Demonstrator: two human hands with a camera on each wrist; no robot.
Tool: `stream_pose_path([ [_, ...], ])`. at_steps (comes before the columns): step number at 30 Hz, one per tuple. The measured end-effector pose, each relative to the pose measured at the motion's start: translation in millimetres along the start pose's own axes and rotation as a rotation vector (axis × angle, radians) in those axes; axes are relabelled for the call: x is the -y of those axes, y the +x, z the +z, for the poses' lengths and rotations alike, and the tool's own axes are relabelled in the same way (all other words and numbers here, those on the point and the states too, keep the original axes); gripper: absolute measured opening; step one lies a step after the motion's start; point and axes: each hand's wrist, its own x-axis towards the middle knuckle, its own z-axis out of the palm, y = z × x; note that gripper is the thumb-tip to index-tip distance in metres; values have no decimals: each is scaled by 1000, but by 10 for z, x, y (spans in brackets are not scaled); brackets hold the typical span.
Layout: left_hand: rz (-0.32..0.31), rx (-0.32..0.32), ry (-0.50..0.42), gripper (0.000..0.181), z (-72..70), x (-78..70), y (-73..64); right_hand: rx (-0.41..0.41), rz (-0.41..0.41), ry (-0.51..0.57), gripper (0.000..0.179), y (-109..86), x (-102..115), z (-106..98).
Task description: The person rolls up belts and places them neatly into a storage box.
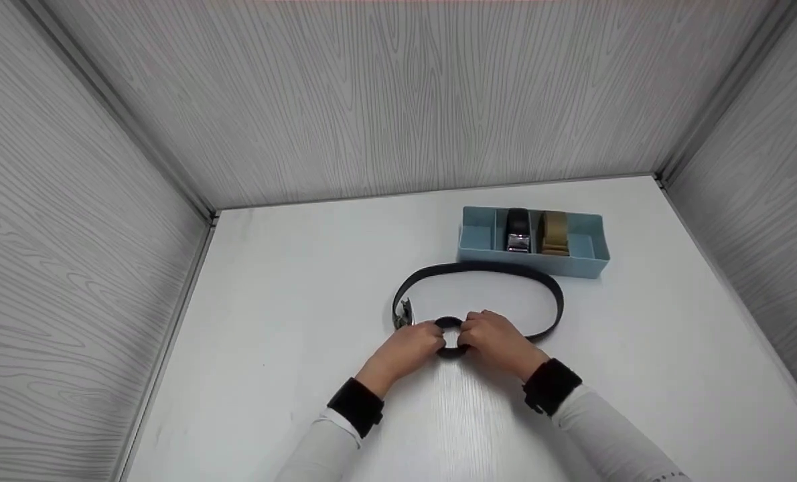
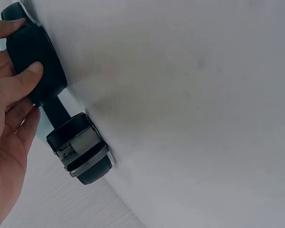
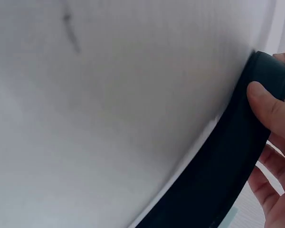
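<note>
A black belt [image 1: 475, 266] stands on its edge on the white table in a wide loop, one end rolled into a small ring near me. My left hand [image 1: 408, 349] grips the left side of that ring, its thumb lying along the strap in the left wrist view. On the ring's right side my right hand [image 1: 497, 340] pinches the strap, thumb in front and fingers behind in the right wrist view. The belt's metal buckle [image 2: 83, 147] sits left of the ring, just beyond the left hand.
Behind the belt stands a blue divided box [image 1: 576, 268]. Its compartments hold a rolled black belt [image 1: 518, 227] with a shiny buckle and a rolled tan belt [image 1: 555, 229]. Grey wood-grain panels [image 1: 398, 100] enclose the table at the back and both sides.
</note>
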Motion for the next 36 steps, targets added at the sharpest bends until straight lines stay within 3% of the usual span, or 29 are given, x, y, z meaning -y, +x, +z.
stream_pose_path([
  [4,-51,-16,-89,10,4,-39,-8,-57,30,62,15,11,20,32],
  [7,-133,-62,-202,10,-4,-62,-1,-79,51,83,16,-4,32,40],
  [12,-359,-124,-264,17,-19,-102,69,-59,86,67,19,-13,59,38],
  [18,-645,-86,-351,16,10,-161,216,-48,88,71,15,-5,110,47],
  [22,-753,-35,-341,12,36,-180,310,-52,73,79,12,-13,124,66],
  [25,-751,25,-259,11,37,-182,364,-31,33,78,11,-40,109,58],
  [28,-695,72,-179,9,26,-161,395,-11,-16,77,13,-75,67,12],
  [36,-546,119,-114,10,-11,-106,389,-28,-89,40,21,-132,-9,-43],
])
